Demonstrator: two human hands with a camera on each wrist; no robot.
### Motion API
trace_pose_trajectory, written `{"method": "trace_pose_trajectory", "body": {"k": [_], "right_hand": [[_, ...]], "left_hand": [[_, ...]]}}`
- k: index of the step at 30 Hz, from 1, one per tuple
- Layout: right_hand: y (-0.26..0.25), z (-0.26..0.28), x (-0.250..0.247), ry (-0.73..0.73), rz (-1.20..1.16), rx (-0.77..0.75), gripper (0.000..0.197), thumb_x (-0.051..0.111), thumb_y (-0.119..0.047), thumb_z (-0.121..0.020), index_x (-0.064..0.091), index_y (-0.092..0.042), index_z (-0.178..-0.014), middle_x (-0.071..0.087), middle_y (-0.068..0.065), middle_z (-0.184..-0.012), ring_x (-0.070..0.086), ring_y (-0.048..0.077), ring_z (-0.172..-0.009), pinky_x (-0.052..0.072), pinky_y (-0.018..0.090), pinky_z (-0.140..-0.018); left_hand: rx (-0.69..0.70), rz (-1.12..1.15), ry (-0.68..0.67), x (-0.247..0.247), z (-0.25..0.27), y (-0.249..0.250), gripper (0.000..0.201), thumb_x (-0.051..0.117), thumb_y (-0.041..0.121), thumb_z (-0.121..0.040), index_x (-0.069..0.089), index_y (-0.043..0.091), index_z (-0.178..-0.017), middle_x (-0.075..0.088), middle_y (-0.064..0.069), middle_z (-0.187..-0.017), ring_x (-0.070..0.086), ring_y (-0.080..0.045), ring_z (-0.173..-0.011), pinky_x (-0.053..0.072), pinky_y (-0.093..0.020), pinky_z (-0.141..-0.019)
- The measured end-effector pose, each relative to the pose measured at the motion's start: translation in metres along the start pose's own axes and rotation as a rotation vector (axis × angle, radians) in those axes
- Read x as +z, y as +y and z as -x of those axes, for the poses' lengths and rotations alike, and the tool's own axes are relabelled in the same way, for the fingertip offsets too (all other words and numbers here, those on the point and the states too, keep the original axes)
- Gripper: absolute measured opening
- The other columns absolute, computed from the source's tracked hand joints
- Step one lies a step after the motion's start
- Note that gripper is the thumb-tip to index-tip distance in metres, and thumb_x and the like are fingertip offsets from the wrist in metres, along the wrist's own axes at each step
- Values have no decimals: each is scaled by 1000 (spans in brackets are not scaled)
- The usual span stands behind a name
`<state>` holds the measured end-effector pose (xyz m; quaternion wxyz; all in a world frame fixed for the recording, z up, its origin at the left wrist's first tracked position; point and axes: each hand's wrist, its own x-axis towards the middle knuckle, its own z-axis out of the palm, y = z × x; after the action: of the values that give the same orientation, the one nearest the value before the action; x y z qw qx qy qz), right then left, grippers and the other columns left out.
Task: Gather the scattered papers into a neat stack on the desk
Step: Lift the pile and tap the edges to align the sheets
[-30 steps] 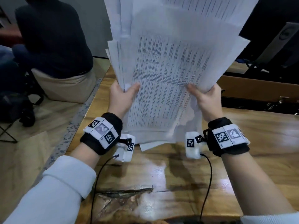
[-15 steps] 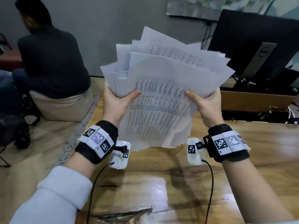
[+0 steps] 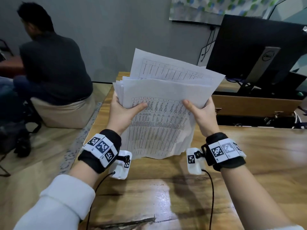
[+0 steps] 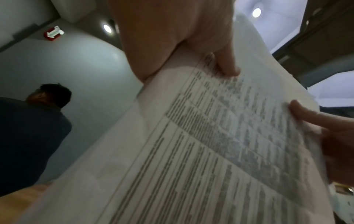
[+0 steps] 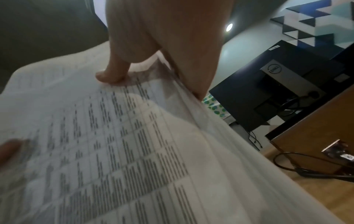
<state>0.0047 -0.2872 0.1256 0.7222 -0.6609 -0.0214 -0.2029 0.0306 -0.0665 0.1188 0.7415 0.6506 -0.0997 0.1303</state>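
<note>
A bundle of white printed papers (image 3: 162, 103) stands upright in front of me, its lower edge close to or on the wooden desk (image 3: 166, 193); contact is unclear. The sheets fan unevenly at the top. My left hand (image 3: 123, 112) grips the bundle's left edge, thumb across the front sheet. My right hand (image 3: 201, 112) grips the right edge the same way. The fingers behind the papers are hidden. In the left wrist view the table-printed papers (image 4: 210, 144) fill the frame under my left hand (image 4: 191, 45). In the right wrist view my right hand (image 5: 153, 53) pinches the papers (image 5: 114, 144).
A black monitor (image 3: 255, 52) stands at the back right behind a wooden box (image 3: 249, 105) with cables. A seated person (image 3: 53, 67) faces away at the left, beyond the desk's left edge. A crack (image 3: 124, 223) runs across the near desk surface.
The bundle has come down from in front of my face toward the desk, both hands keeping their grip. The room behind it is now in view.
</note>
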Motion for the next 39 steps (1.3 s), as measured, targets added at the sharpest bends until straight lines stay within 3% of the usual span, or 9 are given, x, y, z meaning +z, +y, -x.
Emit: {"method": "trace_pose_trajectory", "body": {"k": [3, 7, 15, 19, 22, 28, 34, 37, 39], "right_hand": [[-2, 0, 7, 42, -18, -37, 60, 73, -11, -71, 45, 1, -123, 62, 4, -109, 64, 13, -99, 55, 24, -81], [-14, -4, 9, 90, -38, -136, 36, 65, 4, -80, 49, -8, -111, 62, 1, -104, 65, 1, -89, 53, 18, -76], [-18, -5, 13, 60, -12, -192, 44, 68, -4, -81, 44, -8, -118, 60, 5, -115, 61, 22, -111, 54, 31, -91], [-29, -10, 18, 35, 4, -279, 27, 63, -14, -86, 51, -19, -109, 61, 0, -110, 60, 21, -109, 52, 36, -93], [-35, -14, 22, 54, 30, -328, 7, 57, -21, -89, 59, -23, -95, 62, -3, -98, 59, 19, -96, 51, 30, -83], [-38, -16, 24, 103, -40, -303, 11, 55, -13, -92, 55, -18, -82, 60, 4, -82, 59, 13, -75, 51, 22, -67], [-40, -15, 24, 120, -8, -316, 16, 53, -15, -92, 58, -20, -78, 58, -2, -78, 55, 6, -71, 47, 16, -66], [-41, -17, 23, 141, 15, -303, 14, 58, -19, -88, 58, -21, -74, 55, -4, -76, 49, 12, -74, 44, 21, -70], [-41, -18, 22, 138, 38, -296, 9, 59, -19, -84, 57, -23, -75, 54, -3, -77, 46, 18, -76, 42, 24, -71]], "left_hand": [[21, 10, 67, 7, -3, 8, 47, 77, 6, -71, 51, 16, -109, 63, 3, -102, 63, -17, -103, 54, -28, -87], [157, 19, 92, 11, -12, 30, 43, 78, 8, -70, 49, 27, -96, 62, 11, -94, 64, -1, -89, 53, -14, -75], [232, 48, 101, 10, -7, 38, 33, 72, 9, -77, 51, 23, -98, 61, 9, -94, 67, 6, -75, 54, -13, -66], [231, 62, 108, 10, -15, 47, 7, 70, 13, -81, 66, 18, -84, 73, 13, -74, 68, 0, -71, 56, -19, -68], [252, 74, 122, 10, -16, 43, 13, 65, 10, -84, 64, 19, -76, 70, 19, -64, 66, 2, -66, 54, -16, -61], [293, 160, 192, 3, -13, 38, 14, 55, 10, -78, 44, 19, -75, 57, 7, -69, 54, 6, -58, 43, -11, -54], [317, 142, 191, 5, -20, 35, 25, 56, 12, -85, 43, 20, -66, 52, 18, -51, 46, 4, -50, 38, -11, -51], [303, 221, 246, 3, -18, 30, 19, 49, 11, -75, 37, 18, -63, 43, 13, -60, 39, 1, -55, 33, -14, -55], [310, 214, 244, 3, -17, 30, 8, 50, 14, -77, 46, 20, -74, 55, -1, -74, 50, -4, -65, 40, -18, -65]]}}
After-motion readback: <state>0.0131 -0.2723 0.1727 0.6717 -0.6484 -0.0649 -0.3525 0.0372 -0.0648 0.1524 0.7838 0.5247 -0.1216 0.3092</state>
